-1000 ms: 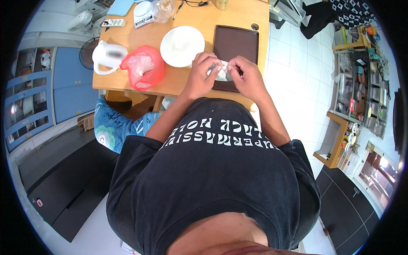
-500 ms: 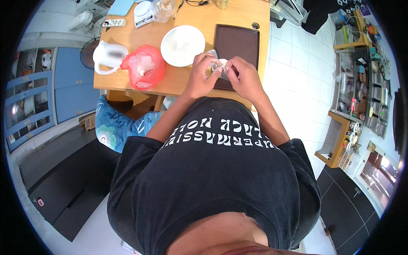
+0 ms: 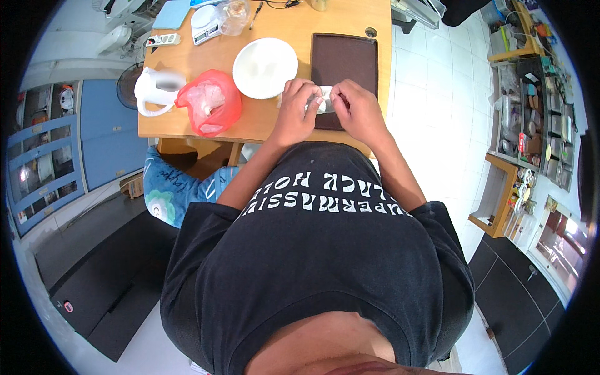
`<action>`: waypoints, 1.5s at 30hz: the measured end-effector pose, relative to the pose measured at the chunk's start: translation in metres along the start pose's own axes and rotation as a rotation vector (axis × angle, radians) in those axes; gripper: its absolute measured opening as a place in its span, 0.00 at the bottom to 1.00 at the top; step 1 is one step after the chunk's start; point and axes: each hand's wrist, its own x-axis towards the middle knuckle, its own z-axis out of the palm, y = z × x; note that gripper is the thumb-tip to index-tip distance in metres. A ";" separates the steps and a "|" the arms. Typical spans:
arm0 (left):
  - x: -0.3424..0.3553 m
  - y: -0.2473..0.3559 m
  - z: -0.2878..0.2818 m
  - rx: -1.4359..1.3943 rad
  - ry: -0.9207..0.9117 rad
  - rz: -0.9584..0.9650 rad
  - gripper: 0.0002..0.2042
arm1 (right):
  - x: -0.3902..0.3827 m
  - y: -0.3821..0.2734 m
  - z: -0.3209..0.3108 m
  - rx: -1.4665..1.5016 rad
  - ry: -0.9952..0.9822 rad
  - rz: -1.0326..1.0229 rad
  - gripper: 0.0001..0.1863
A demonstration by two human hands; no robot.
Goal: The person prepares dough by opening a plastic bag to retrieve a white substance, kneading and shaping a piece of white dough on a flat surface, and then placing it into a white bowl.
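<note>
My left hand (image 3: 298, 111) and my right hand (image 3: 359, 112) meet over the near part of a dark brown tray (image 3: 344, 56), both with thumb and fingers closed on a small whitish piece in clear plastic (image 3: 324, 99). Its exact shape is partly hidden by the fingers. A white round bowl (image 3: 265, 65) stands just beyond my left hand. A red plastic bag (image 3: 209, 103), with pale crumpled contents inside, sits to the left, beside a white kettle (image 3: 154, 94).
On the wooden table (image 3: 289, 24) are a white scale (image 3: 204, 27), a clear bag (image 3: 236, 15), a blue board (image 3: 170, 13), a power strip (image 3: 164, 39), a pen and cables. A blue cushion (image 3: 181, 190) is below left. Shelves (image 3: 528, 115) line the right.
My fingers have shifted slightly on the small whitish piece, staying over the tray. The table's contents appear a little shifted in the picture as the view moves slightly.
</note>
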 end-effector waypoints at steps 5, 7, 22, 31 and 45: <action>0.002 0.002 -0.002 0.036 -0.001 0.006 0.05 | -0.001 0.000 0.005 -0.022 0.005 -0.037 0.03; 0.000 0.000 -0.002 0.041 0.006 -0.008 0.05 | 0.001 0.004 0.004 -0.027 -0.009 -0.034 0.03; -0.029 -0.026 -0.004 0.099 -0.037 -0.083 0.04 | -0.009 0.036 0.045 0.185 -0.080 0.030 0.03; -0.073 -0.106 -0.003 0.278 -0.080 -0.069 0.02 | -0.014 0.076 0.125 0.134 -0.234 0.108 0.07; -0.103 -0.180 -0.014 0.388 -0.267 -0.307 0.20 | -0.022 0.100 0.204 -0.110 -0.280 0.394 0.10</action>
